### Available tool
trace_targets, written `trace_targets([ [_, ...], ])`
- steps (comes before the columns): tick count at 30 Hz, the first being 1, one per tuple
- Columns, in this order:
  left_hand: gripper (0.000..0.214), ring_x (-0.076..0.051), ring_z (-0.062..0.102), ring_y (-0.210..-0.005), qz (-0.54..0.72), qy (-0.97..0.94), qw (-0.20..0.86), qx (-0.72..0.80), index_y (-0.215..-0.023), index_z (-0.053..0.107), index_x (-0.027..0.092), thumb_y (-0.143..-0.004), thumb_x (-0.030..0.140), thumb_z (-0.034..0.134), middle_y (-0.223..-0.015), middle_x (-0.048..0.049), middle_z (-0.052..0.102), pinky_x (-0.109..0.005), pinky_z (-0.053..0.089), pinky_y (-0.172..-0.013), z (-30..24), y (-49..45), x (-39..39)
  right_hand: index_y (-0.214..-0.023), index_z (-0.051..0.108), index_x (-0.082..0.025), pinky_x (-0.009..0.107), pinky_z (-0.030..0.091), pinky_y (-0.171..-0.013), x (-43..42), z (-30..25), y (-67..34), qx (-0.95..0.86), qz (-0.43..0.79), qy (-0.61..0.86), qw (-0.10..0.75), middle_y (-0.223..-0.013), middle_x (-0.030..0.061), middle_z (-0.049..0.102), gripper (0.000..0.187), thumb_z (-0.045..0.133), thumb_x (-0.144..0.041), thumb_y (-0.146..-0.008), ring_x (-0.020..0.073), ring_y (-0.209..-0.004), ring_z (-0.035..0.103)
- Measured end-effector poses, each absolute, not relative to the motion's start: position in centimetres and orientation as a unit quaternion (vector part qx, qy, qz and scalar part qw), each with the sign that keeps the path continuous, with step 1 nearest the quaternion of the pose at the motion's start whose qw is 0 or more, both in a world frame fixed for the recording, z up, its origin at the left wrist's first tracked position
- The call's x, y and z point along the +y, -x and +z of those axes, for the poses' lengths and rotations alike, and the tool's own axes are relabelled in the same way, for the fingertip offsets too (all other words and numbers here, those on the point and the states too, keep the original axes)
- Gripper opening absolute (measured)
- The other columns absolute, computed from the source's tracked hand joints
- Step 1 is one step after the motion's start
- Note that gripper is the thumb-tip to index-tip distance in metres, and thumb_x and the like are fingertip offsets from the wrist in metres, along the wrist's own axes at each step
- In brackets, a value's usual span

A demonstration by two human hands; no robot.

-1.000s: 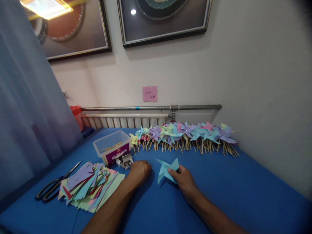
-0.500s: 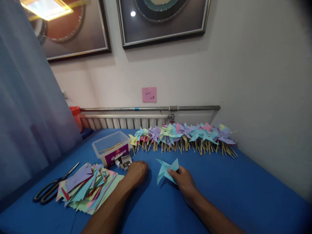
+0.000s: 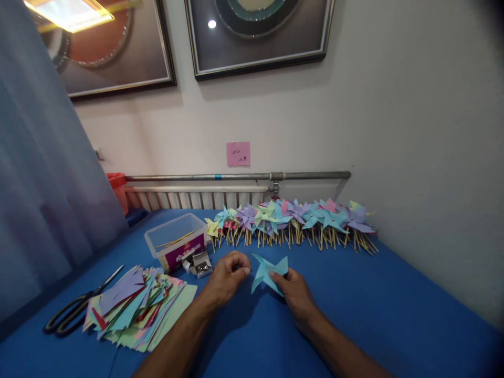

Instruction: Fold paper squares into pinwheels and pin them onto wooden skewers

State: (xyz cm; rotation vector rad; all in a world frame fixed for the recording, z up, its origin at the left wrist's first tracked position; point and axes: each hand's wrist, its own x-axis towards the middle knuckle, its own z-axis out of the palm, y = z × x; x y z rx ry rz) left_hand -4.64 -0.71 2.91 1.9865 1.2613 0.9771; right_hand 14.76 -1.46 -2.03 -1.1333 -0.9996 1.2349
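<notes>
Between thumb and fingers, my right hand [image 3: 296, 291] grips a light blue paper pinwheel [image 3: 264, 273] just above the table. The thumb presses on the pinwheel's middle. My left hand [image 3: 228, 273] is to the left of the pinwheel, apart from it, with its fingers curled and thumb against them. Whatever it may pinch is too small or hidden to make out. Left of that hand sits a small open box of metal pins [image 3: 203, 268], beside a clear plastic tub [image 3: 175, 231] holding a few thin sticks.
A pile of cut coloured paper [image 3: 137, 310] lies at the left, with black-handled scissors [image 3: 81, 304] beside it. Along the back, many finished pinwheels [image 3: 291, 215] on sticks lie in a row on the blue cloth [image 3: 378, 310]. A radiator [image 3: 197, 198] stands behind.
My left hand has moved right from near the pin box toward the pinwheel, turning so its thumb shows. My right hand keeps hold of the pinwheel. The view has shifted slightly.
</notes>
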Motion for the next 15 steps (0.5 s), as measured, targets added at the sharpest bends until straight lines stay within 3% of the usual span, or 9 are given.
trace_targets([
  [5,0.007,-0.021,0.061,-0.116,0.43,-0.686,0.381,0.447,-0.075,0.064,0.017,-0.078,0.011,0.061,-0.137,-0.0089,0.056,-0.033,0.049,-0.099,1.8,1.9,-1.8,-0.089,0.072,-0.017,0.03,0.048,-0.06,-1.5,-2.0,-14.3,-0.421,0.52,0.474,0.573,-0.078,0.0043,0.074,0.038,0.078,-0.047,-0.067,0.0208,-0.066,0.063],
  [15,0.009,-0.02,0.055,-0.126,0.424,-0.7,0.32,0.477,-0.077,0.065,0.018,-0.083,0.012,0.061,-0.15,-0.007,0.045,-0.035,0.044,-0.108,0.6,1.3,-1.5,-0.094,0.072,-0.017,0.03,0.048,-0.065,-1.8,-2.3,-13.7,-0.431,0.524,0.46,0.573,-0.08,0.004,0.074,0.044,0.08,-0.048,-0.065,0.0205,-0.069,0.064],
])
